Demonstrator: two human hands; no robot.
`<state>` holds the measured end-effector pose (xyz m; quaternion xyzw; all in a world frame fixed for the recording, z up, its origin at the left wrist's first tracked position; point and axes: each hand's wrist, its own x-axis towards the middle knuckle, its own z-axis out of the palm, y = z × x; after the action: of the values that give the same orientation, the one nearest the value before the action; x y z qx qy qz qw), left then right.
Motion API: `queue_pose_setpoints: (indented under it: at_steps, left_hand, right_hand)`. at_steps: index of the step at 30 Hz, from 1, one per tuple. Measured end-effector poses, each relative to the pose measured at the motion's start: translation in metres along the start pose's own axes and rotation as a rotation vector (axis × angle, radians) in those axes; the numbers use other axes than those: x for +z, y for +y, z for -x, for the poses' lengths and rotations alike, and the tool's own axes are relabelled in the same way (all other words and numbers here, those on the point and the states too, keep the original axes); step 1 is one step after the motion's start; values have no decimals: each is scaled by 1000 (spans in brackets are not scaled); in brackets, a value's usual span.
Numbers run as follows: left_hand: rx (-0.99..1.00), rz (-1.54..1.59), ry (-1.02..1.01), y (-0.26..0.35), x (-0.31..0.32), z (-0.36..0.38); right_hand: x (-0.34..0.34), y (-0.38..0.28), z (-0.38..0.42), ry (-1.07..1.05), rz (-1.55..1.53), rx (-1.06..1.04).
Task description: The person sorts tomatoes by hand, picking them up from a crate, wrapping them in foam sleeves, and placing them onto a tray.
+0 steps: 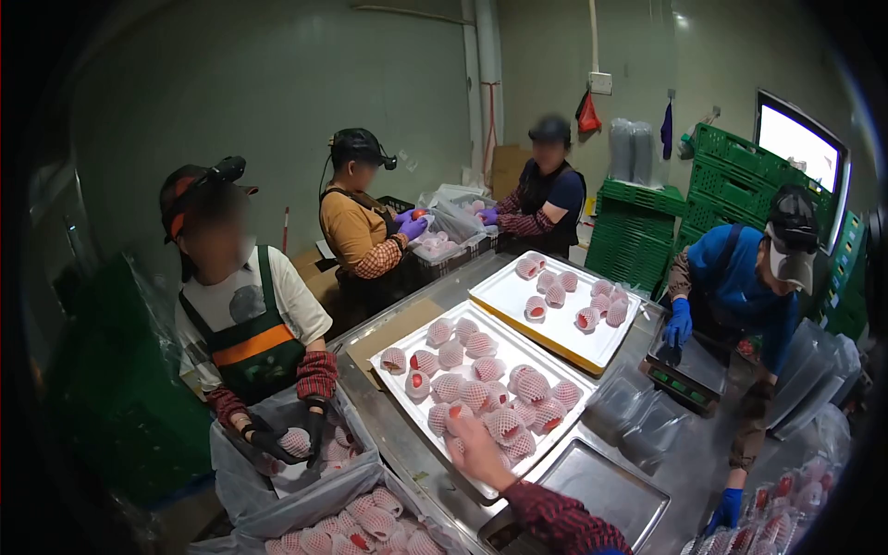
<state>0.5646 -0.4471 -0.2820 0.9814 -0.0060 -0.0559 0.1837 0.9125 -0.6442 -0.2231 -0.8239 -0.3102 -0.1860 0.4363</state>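
My right hand (479, 455), bare, comes in from the bottom in a red-and-dark checked sleeve. It is over the near edge of a white tray (396, 359). The fingers are closed at a red fruit in a white foam net (457, 413), and the hand hides part of it. Around it in the tray sit several more net-sleeved fruits (480, 345), a few with red skin showing. My left hand is out of view.
Behind is a second white tray (518, 296) with netted fruits. A metal tray (606, 490) and a scale (684, 365) lie to the right. Lined crates (305, 499) of netted fruit stand at the lower left. Several co-workers surround the metal table; one gloved hand (726, 511) is at the lower right.
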Motion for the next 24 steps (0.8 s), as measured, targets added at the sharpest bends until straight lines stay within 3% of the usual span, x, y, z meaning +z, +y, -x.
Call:
queue_pose_setpoints:
  at_steps: [2, 5, 7, 9, 11, 13, 24]
  left_hand:
    - [41, -32, 35, -9, 10, -4]
    - [74, 32, 35, -16, 16, -8]
    - [175, -75, 115, -19, 19, -7]
    - [167, -46, 100, -21, 20, -6]
    - [159, -23, 84, -25, 21, -3]
    - [142, 27, 123, -25, 25, 1]
    - [192, 55, 284, -40, 43, 1]
  right_hand:
    - [10, -36, 44, -47, -180, -112]
    - [20, -77, 111, -316, -306, -114]
    - [26, -113, 151, -213, -290, -75]
    - [26, -128, 180, -321, -250, -15]
    - [32, -127, 200, -343, -188, -98]
    - [38, -128, 213, -370, -126, -173]
    - [35, -150, 218, -327, -45, -105]
